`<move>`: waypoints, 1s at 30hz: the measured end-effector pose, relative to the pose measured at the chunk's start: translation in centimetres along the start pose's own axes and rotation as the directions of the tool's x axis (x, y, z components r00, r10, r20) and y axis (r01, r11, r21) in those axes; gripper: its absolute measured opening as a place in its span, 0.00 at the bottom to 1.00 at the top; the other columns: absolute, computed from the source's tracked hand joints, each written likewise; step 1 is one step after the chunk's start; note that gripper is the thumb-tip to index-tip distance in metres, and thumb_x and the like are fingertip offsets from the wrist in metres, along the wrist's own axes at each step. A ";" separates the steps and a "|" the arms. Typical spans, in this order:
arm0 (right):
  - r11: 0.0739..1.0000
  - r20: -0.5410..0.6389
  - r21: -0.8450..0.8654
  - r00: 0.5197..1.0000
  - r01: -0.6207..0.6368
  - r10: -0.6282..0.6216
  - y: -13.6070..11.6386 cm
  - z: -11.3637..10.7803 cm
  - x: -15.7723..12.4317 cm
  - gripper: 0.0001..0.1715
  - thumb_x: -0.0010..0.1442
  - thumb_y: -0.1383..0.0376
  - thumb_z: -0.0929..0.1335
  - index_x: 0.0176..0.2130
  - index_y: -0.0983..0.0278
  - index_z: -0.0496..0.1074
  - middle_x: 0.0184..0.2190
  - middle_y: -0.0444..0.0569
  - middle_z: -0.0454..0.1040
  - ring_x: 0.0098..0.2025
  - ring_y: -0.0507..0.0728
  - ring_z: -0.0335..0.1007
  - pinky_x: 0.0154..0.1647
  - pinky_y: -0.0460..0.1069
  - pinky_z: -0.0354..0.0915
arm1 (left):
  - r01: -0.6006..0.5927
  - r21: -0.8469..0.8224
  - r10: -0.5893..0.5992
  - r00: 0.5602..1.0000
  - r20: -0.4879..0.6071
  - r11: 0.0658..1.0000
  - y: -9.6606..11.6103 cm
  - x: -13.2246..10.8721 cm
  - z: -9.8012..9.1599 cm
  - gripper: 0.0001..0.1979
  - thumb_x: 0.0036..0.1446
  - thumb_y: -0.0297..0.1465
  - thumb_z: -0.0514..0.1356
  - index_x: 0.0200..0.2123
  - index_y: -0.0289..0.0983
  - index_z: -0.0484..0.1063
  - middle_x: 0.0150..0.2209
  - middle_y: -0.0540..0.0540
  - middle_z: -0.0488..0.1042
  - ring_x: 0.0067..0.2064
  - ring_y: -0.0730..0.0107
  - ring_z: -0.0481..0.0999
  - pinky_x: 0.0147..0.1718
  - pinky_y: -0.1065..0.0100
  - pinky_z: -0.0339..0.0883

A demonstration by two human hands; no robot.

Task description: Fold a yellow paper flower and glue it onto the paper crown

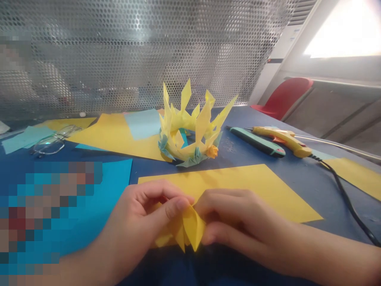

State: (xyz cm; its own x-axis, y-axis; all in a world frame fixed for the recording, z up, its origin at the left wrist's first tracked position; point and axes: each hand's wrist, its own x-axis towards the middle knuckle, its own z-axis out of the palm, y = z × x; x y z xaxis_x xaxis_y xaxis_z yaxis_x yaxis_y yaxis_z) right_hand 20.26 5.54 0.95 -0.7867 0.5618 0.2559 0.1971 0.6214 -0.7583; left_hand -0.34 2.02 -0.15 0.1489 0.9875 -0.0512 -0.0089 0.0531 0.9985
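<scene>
Blue table [303, 178], perforated panel [119, 51] — hands [143, 210] pinch paper [195, 228].

A blue table [312, 178] carries a broad yellow sheet [238, 182] at its middle. From there, a spiky paper crown [202, 125] stands at twelve, a green cutter [256, 141] lies toward one, and a yellow glue gun [287, 139] at two. Another yellow paper [361, 176] lies at three, a bright blue sheet [111, 186] at nine, eyeglasses [49, 145] at ten.
</scene>
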 end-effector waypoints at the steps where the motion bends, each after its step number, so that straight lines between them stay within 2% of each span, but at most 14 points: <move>1: 1.000 0.001 0.001 1.000 -0.013 0.013 0.0 0.0 0.0 0.10 0.67 0.64 0.69 0.33 0.63 0.68 0.27 0.40 0.72 0.27 0.47 0.67 0.29 0.39 0.63 | -0.025 0.030 0.025 1.000 -0.005 0.999 0.0 0.0 0.0 0.05 0.54 0.34 0.69 0.26 0.46 0.84 0.28 0.54 0.84 0.32 0.73 0.80 0.31 0.80 0.72; 5: 0.996 -0.004 -0.018 0.996 -0.089 0.088 -0.1 0.1 0.0 0.10 0.67 0.63 0.67 0.33 0.63 0.70 0.27 0.42 0.74 0.26 0.48 0.68 0.28 0.40 0.63 | -0.123 0.117 0.128 0.991 -0.036 0.985 0.1 0.0 -0.2 0.08 0.53 0.30 0.70 0.26 0.51 0.85 0.29 0.59 0.84 0.33 0.77 0.80 0.35 0.84 0.71; 10: 0.992 -0.066 -0.017 0.990 -0.128 0.126 -0.1 0.2 0.2 0.13 0.66 0.64 0.68 0.29 0.63 0.68 0.23 0.38 0.68 0.23 0.46 0.60 0.24 0.39 0.58 | -0.155 0.121 0.162 0.986 -0.046 0.980 0.1 -0.1 -0.2 0.11 0.51 0.29 0.70 0.28 0.56 0.85 0.29 0.60 0.85 0.34 0.78 0.80 0.36 0.84 0.72; 13: 0.989 -0.090 -0.008 0.985 -0.148 0.147 -0.2 0.2 0.2 0.14 0.66 0.65 0.67 0.27 0.63 0.66 0.21 0.38 0.66 0.22 0.46 0.59 0.23 0.39 0.57 | -0.106 0.075 0.111 0.992 -0.060 0.992 0.1 -0.3 -0.2 0.10 0.49 0.30 0.72 0.28 0.57 0.85 0.30 0.60 0.86 0.35 0.75 0.82 0.37 0.83 0.73; 17: 0.985 -0.121 -0.027 0.979 -0.170 0.165 -0.3 0.3 0.3 0.16 0.65 0.66 0.66 0.25 0.63 0.64 0.20 0.38 0.65 0.21 0.46 0.57 0.22 0.40 0.56 | 0.035 -0.048 -0.040 0.994 -0.104 0.998 0.1 -0.6 -0.2 0.11 0.39 0.33 0.77 0.29 0.54 0.86 0.29 0.57 0.85 0.34 0.71 0.81 0.34 0.79 0.74; 20: 0.986 -0.135 -0.042 0.978 -0.164 0.158 -0.3 0.3 0.3 0.16 0.64 0.67 0.66 0.25 0.63 0.64 0.20 0.38 0.65 0.22 0.47 0.57 0.22 0.40 0.56 | 0.057 -0.044 -0.061 0.993 -0.106 0.997 0.1 -0.6 -0.2 0.13 0.34 0.32 0.79 0.28 0.51 0.86 0.29 0.55 0.84 0.35 0.69 0.81 0.36 0.77 0.74; 30: 0.986 -0.102 -0.022 0.982 -0.165 0.161 -0.3 0.3 0.2 0.16 0.65 0.64 0.66 0.26 0.63 0.65 0.20 0.39 0.65 0.21 0.47 0.58 0.21 0.40 0.56 | -0.007 0.077 0.013 0.997 -0.077 0.997 -0.3 -0.6 -0.1 0.06 0.43 0.32 0.76 0.26 0.48 0.85 0.28 0.55 0.83 0.33 0.70 0.81 0.34 0.76 0.75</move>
State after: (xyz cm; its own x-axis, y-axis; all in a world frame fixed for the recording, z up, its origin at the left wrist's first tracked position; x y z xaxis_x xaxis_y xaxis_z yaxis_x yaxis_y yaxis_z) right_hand 19.86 5.34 1.05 -0.6807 0.7075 0.1899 0.3368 0.5325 -0.7766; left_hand -0.51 1.39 -0.40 0.0727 0.9966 -0.0393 0.0658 0.0345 0.9972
